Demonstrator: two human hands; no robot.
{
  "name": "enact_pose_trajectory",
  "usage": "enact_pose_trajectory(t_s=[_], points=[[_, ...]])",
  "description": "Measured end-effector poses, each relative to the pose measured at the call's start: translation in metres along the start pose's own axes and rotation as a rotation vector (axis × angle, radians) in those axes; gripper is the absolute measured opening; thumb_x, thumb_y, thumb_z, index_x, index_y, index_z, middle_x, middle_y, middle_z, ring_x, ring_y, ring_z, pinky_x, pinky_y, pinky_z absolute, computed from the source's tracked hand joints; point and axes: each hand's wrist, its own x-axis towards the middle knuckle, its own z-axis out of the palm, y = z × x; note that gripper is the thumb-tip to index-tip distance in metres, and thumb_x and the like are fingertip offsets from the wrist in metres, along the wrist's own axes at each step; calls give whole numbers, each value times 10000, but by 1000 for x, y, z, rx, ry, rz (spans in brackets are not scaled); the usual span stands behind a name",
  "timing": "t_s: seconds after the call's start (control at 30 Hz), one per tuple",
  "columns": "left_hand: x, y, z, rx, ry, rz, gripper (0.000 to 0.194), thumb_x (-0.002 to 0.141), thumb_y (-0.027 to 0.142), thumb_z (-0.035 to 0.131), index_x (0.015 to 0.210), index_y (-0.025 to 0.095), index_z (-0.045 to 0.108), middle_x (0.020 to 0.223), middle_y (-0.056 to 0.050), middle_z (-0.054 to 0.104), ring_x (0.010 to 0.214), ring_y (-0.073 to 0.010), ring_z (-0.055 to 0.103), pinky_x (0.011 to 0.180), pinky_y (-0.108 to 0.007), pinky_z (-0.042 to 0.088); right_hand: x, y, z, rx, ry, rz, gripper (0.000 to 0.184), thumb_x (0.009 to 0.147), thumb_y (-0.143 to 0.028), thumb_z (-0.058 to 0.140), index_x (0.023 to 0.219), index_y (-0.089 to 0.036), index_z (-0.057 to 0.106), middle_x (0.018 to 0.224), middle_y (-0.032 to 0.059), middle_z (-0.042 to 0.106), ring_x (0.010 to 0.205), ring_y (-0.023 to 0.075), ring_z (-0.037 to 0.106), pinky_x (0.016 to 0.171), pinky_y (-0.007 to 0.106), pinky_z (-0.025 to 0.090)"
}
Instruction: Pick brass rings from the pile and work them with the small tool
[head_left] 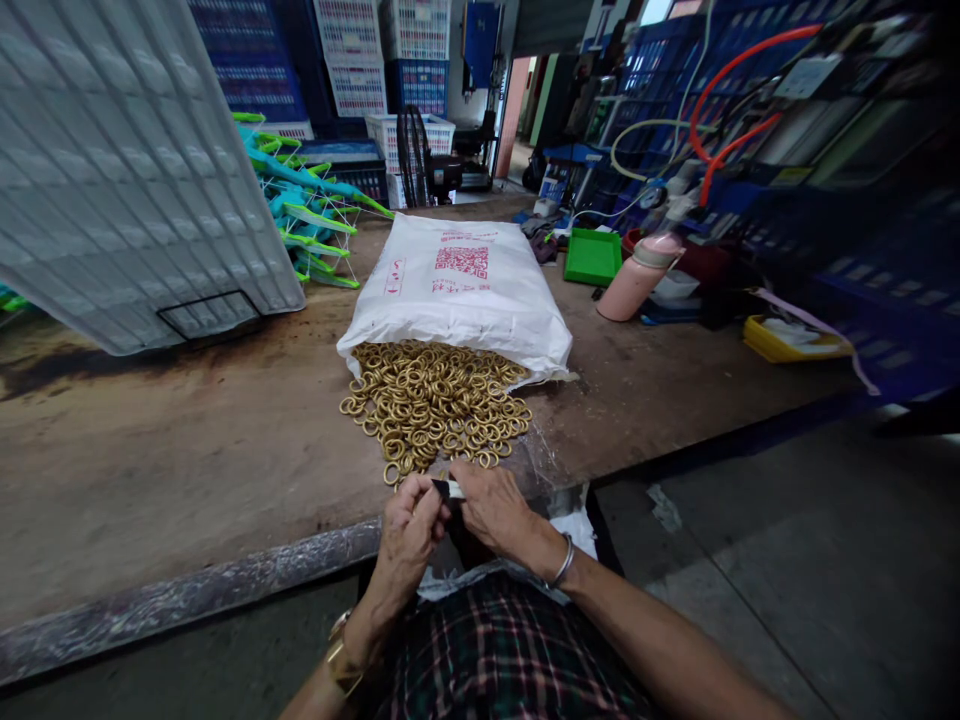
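At the front edge of the table, my left hand [411, 520] pinches the dark end of a small black-and-white piece [448, 489]. My right hand [499, 508] is closed on its pale end, so both hands meet around it. Its exact kind is too small to make out. Just beyond my fingers lies a heap of brass-coloured rings [431, 400], spilling from the mouth of a white sack [457, 285] printed with a red code. A few rings lie loose near my fingertips.
On the wooden table [187, 450], a grey-white crate [150, 180] stands tilted at left, with teal and lime-green plastic parts [307, 205] behind it. To the right are a green tray [592, 256], a pink bottle [640, 280] and a yellow tray [795, 340]. Orange hoses [709, 110] hang above.
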Motion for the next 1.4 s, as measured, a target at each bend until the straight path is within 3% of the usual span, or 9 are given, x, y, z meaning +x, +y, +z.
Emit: enact_pose_trajectory(t_s=[0.3, 0.43, 0.5, 0.6, 0.77, 1.0, 1.13, 1.23, 1.4], points=[[-14, 9, -10, -48, -46, -32, 307, 755, 459, 550, 659, 177, 474, 517, 60, 483, 383, -43, 374, 359, -144, 255, 4, -8, 6, -58, 38, 14, 214, 757, -97, 426, 944, -169, 502, 850, 72, 623, 726, 172, 568, 587, 259, 302], [-34, 11, -14, -94, -197, -76, 285, 772, 442, 557, 710, 166, 528, 514, 47, 497, 382, -42, 389, 361, -144, 274, 13, 9, -4, -90, 65, 161, 204, 811, -100, 362, 934, -176, 507, 785, 64, 634, 675, 163, 568, 573, 259, 295], [-38, 10, -15, -206, -259, -132, 263, 757, 428, 585, 757, 169, 543, 541, 44, 522, 372, -39, 392, 344, -141, 273, 18, 17, -11, -97, 106, 156, 193, 815, -123, 377, 949, -183, 502, 810, 59, 631, 702, 167, 569, 589, 260, 300], [-33, 8, -12, -382, -238, -195, 278, 720, 430, 625, 737, 168, 535, 592, 28, 558, 377, -45, 414, 321, -146, 296, 26, 18, -15, -108, 123, 121, 174, 829, -174, 408, 980, -191, 492, 901, 65, 610, 772, 172, 565, 629, 258, 319], [-18, 3, -9, -497, -182, -199, 304, 695, 408, 659, 710, 119, 562, 707, -54, 631, 462, -72, 518, 336, -150, 354, 39, 9, -6, -192, 105, 186, 218, 879, -322, 412, 1051, -199, 464, 995, 85, 555, 792, 188, 571, 631, 275, 348], [-11, -1, -9, -626, -216, -237, 252, 672, 325, 679, 814, 157, 557, 675, -39, 636, 526, -122, 581, 340, -154, 377, 44, 10, 1, -193, 142, 204, 176, 888, -281, 389, 1007, -215, 501, 963, 52, 548, 734, 163, 578, 596, 261, 336], [-8, -1, -11, -719, -254, -287, 228, 649, 307, 696, 758, 138, 588, 693, -40, 629, 571, -121, 595, 375, -159, 406, 41, 16, -2, -96, 187, 170, 158, 860, -213, 412, 944, -214, 545, 909, 33, 566, 765, 155, 559, 624, 245, 339], [-3, -2, -10, -768, -209, -306, 224, 641, 299, 715, 706, 136, 575, 732, -43, 636, 632, -138, 619, 393, -162, 417, 42, 22, -2, 63, 272, 114, 155, 841, -185, 425, 891, -202, 571, 873, 35, 571, 794, 145, 535, 671, 228, 349], [6, 2, -1, -660, -119, -172, 253, 656, 316, 714, 694, 151, 526, 658, 8, 583, 562, -101, 570, 372, -155, 386, 40, 22, -4, 530, 398, 145, 201, 830, -258, 430, 716, -184, 578, 729, 9, 569, 707, 132, 503, 667, 228, 369]])
